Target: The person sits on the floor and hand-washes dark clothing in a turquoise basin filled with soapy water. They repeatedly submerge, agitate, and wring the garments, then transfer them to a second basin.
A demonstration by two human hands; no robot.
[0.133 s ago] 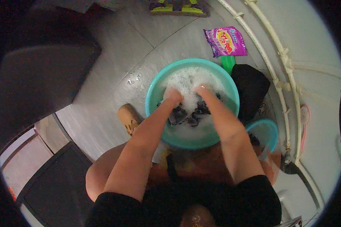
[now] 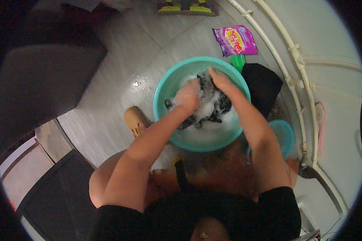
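Note:
A turquoise basin [image 2: 160, 120] stands on the floor before me, with cloudy, sudsy water in it. Dark wet cloth [image 2: 223, 103], streaked with foam, is bunched in the basin and stretches up between my hands. My left hand [image 2: 188, 95] is closed on it at the left of the bunch, slightly blurred. Toward the basin's far right side, my right hand [image 2: 221, 79] grips another part of the cloth. Foam and cloth hide some of the fingers.
Beyond the basin lies a purple packet [image 2: 235, 40] beside a green object [image 2: 238, 62]. Black cloth [image 2: 263, 86] and a smaller blue basin [image 2: 283, 136] are at the right, near white wall pipes [image 2: 297, 84]. A tan shoe [image 2: 136, 120] shows left of the basin; a pink-handled brush [image 2: 320, 124] is far right.
Both hands have come up out of the foam, drawing the dark cloth up between them. The right hand has shifted farther from me. The whole view has shifted slightly.

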